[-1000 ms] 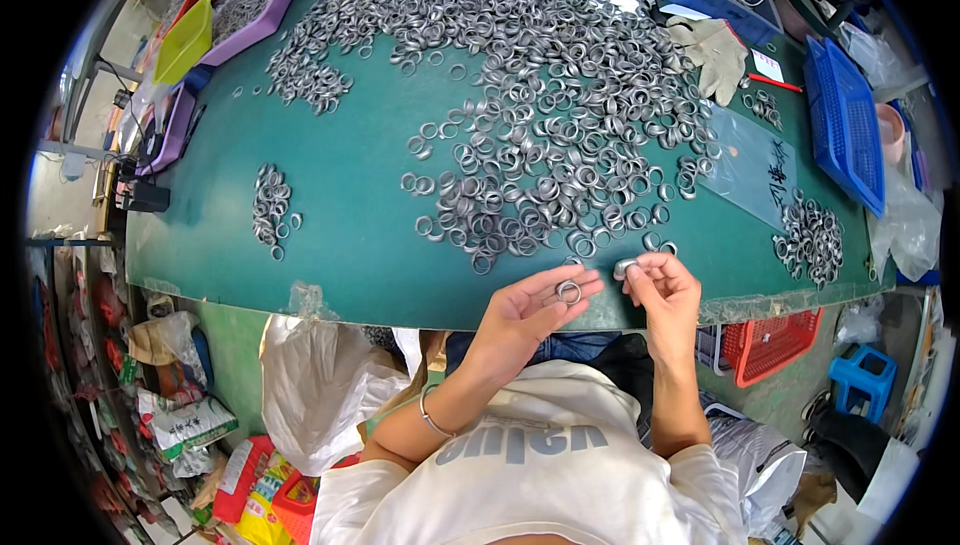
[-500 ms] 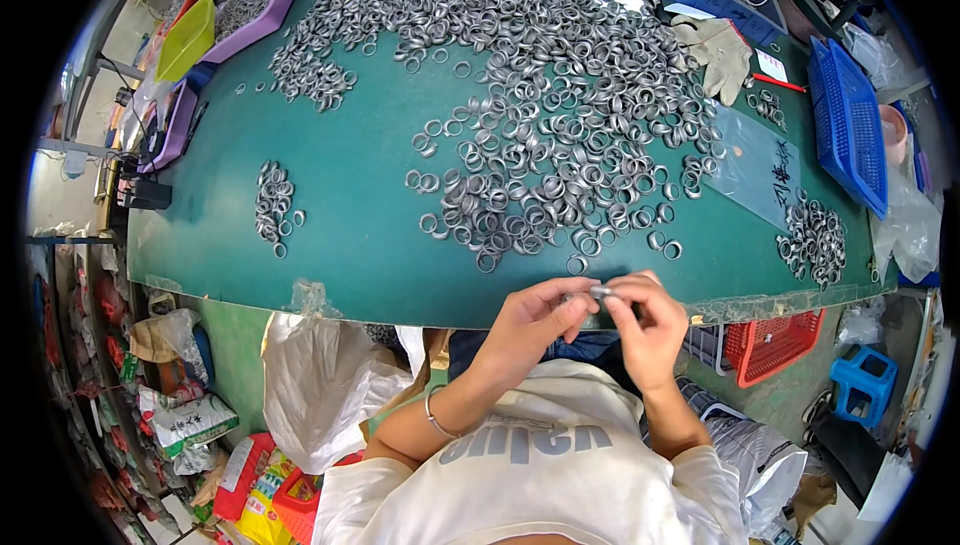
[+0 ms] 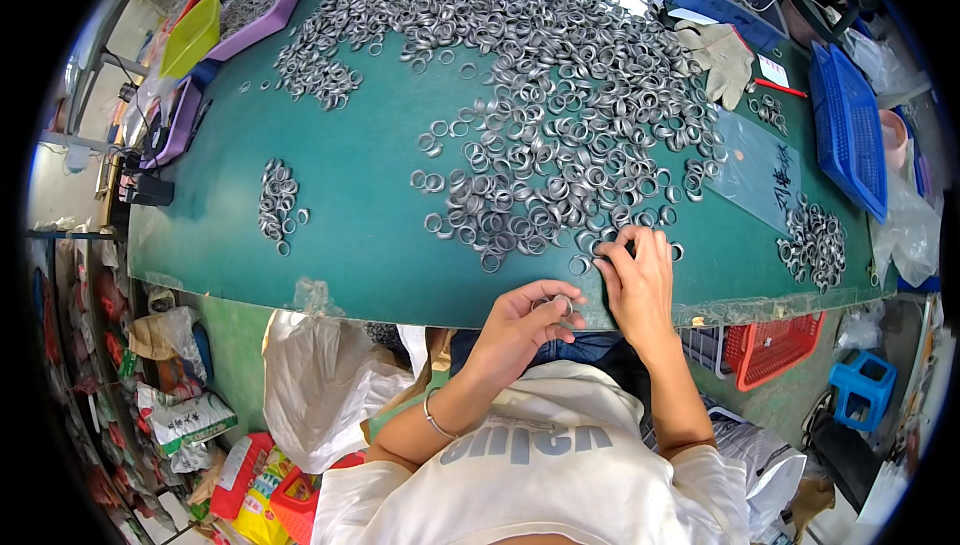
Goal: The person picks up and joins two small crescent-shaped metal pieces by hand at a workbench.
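Many grey metal rings [image 3: 560,125] lie heaped across the green table [image 3: 370,205]. My left hand [image 3: 520,327], by the table's near edge, is closed with its fingers holding a metal ring [image 3: 563,305]; whether more rings sit behind it I cannot tell. At the near border of the heap, my right hand [image 3: 640,280] has its thumb and fingertips pinched on another ring [image 3: 600,248]. Just beside those fingertips lies a loose ring [image 3: 580,265].
Smaller groups of rings lie at the left [image 3: 278,207] and right [image 3: 812,245]. A clear plastic bag [image 3: 750,170], a work glove [image 3: 722,60] and a red pen [image 3: 780,87] are on the right. Blue baskets [image 3: 845,130] and purple bins [image 3: 262,20] line the sides.
My hands have come apart. The right one has moved forward to the heap's near edge and onto a ring; the left one stays near the table edge, still with a ring.
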Motion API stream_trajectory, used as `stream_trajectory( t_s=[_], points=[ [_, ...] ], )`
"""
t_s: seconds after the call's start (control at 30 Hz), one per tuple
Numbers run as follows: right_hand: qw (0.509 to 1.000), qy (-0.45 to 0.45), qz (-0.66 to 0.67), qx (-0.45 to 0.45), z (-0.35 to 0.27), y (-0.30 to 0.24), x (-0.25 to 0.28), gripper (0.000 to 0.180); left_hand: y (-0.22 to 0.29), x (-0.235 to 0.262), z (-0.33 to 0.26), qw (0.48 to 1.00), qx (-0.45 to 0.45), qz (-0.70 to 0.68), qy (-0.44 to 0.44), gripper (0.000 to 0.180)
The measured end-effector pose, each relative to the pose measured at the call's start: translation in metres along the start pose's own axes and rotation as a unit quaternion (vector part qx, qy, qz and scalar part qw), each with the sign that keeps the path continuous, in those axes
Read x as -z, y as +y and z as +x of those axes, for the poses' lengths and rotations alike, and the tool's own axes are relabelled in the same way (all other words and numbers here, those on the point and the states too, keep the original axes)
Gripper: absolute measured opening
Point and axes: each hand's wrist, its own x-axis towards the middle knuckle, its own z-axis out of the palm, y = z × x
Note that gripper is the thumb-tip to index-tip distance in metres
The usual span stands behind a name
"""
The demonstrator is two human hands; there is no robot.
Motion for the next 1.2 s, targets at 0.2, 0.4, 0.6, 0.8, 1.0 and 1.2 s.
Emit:
stream_trajectory(
  t_s=[0.2, 0.4, 0.6, 0.8, 1.0, 1.2],
  points=[
    [0.838, 0.009, 0.504, -0.207, -0.02, -0.007, 0.002, 0.012, -0.006, 0.0, 0.0, 0.996, -0.066, 0.055, 0.022, 0.023],
    [0.51, -0.145, 0.791, -0.306, -0.025, -0.013, 0.008, 0.022, -0.008, -0.004, 0.003, 0.98, -0.151, 0.128, -0.015, 0.027],
    [0.812, -0.006, 0.534, -0.234, -0.03, -0.031, 0.009, 0.012, -0.008, -0.004, 0.003, 0.988, -0.107, 0.108, -0.013, 0.028],
    [0.963, 0.035, 0.266, 0.001, -0.024, -0.03, 0.012, 0.018, -0.013, 0.008, 0.004, 0.988, -0.063, 0.13, -0.047, 0.03],
    [0.99, 0.021, 0.143, 0.001, -0.011, -0.018, 0.004, 0.026, -0.007, 0.012, -0.005, 0.999, -0.011, -0.016, -0.032, 0.026],
    [0.998, 0.032, 0.043, 0.044, -0.009, -0.008, -0.014, 0.021, -0.008, 0.009, -0.006, 0.997, -0.073, 0.024, -0.002, 0.026]
  ],
)
